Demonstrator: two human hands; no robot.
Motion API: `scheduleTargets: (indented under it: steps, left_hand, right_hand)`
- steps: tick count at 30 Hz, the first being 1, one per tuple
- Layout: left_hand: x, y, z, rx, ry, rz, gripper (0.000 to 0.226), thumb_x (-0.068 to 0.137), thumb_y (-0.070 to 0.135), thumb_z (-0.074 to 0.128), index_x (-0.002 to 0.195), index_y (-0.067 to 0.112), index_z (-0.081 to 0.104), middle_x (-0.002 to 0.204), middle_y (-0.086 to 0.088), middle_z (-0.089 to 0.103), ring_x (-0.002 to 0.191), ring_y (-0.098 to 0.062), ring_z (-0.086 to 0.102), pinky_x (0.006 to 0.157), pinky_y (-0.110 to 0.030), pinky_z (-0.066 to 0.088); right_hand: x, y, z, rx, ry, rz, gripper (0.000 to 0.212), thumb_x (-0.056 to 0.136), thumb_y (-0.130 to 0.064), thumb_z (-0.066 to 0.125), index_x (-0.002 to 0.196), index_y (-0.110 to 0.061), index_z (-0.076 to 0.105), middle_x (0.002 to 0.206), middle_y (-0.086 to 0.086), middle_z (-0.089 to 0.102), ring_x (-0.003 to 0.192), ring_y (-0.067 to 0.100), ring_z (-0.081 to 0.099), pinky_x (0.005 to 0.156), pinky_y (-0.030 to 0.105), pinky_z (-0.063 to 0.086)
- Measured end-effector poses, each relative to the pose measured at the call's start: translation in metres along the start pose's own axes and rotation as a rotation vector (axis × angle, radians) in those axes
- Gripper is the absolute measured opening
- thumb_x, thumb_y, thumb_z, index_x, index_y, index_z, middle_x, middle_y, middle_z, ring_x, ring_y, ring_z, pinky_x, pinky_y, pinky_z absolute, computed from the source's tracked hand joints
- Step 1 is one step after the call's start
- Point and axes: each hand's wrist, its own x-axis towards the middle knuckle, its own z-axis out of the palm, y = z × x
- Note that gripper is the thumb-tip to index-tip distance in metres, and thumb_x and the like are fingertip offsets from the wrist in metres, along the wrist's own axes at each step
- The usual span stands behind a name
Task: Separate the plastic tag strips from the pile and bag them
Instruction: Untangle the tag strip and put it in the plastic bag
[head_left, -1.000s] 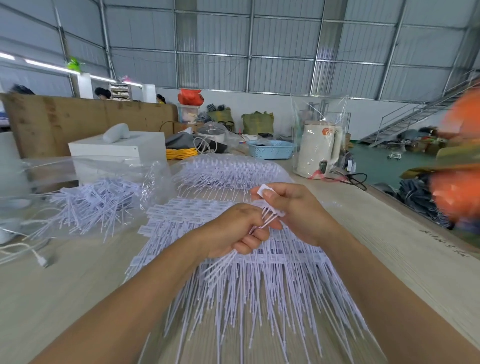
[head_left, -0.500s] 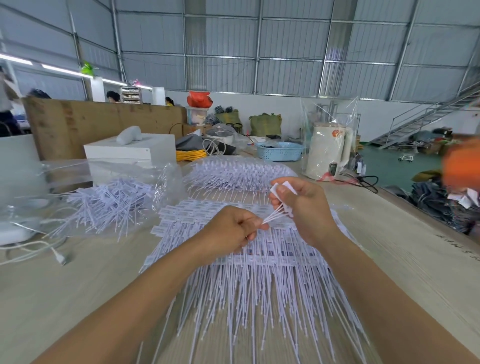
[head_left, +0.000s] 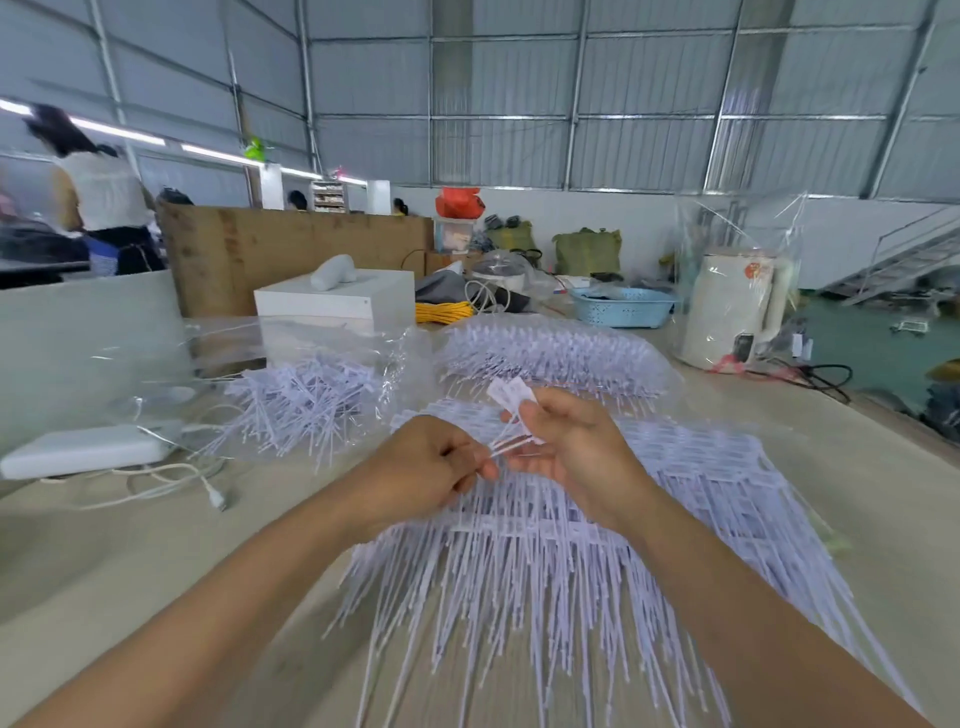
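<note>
Early days: your left hand (head_left: 426, 467) and right hand (head_left: 566, 447) both pinch a few tag strips (head_left: 511, 415), clear bag (head_left: 311, 395) part-filled, most of pile (head_left: 571, 571) left on desk (head_left: 130, 561).

Bright, even daylight with soft shadows; wide-angle bending warps the edges, and motion blur smears the whole frame.

Two bare forearms reach in from the lower edge of the view, with no sleeves showing anywhere along them. The left hand (head_left: 426, 467) and the right hand (head_left: 576, 447) wear no gloves. No rings, watch or bands can be seen on the fingers or wrists. Fingernails are short and unpainted where they show.
</note>
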Motion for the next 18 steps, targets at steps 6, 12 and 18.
scheduleTargets:
  steps: [6, 12, 18]
  left_hand:
    - [-0.021, -0.03, -0.064, 0.001, 0.22, -0.185, 0.029, 0.098, 0.014, 0.046, 0.083, 0.002, 0.068, 0.051, 0.005, 0.047, 0.037, -0.005, 0.035, 0.037, -0.015, 0.027]
    - [0.004, -0.064, -0.137, 0.112, 0.501, -0.33, 0.027, 0.094, 0.002, 0.046, 0.072, -0.001, 0.062, 0.056, -0.006, 0.048, 0.044, -0.014, 0.036, 0.036, -0.016, 0.027]
    - [0.082, -0.091, -0.161, 0.147, 0.633, -0.339, 0.013, 0.092, 0.002, 0.044, 0.098, 0.005, 0.054, 0.088, -0.019, 0.056, 0.07, -0.026, 0.054, 0.064, -0.031, 0.05]
  right_hand:
    - [0.024, 0.003, 0.077, 0.051, -0.102, 0.13, 0.042, 0.09, 0.003, 0.055, 0.13, -0.005, 0.043, 0.114, 0.024, 0.057, 0.058, 0.019, 0.063, 0.063, 0.028, 0.057]
    - [0.035, 0.022, 0.108, -0.341, -0.264, 0.148, 0.032, 0.089, -0.001, 0.057, 0.121, -0.005, 0.055, 0.095, 0.01, 0.061, 0.049, 0.011, 0.057, 0.041, 0.018, 0.044]
    - [0.041, 0.038, 0.087, -0.541, -0.252, 0.03, 0.014, 0.091, -0.003, 0.054, 0.1, -0.01, 0.062, 0.091, 0.008, 0.068, 0.039, 0.007, 0.053, 0.039, 0.015, 0.038]
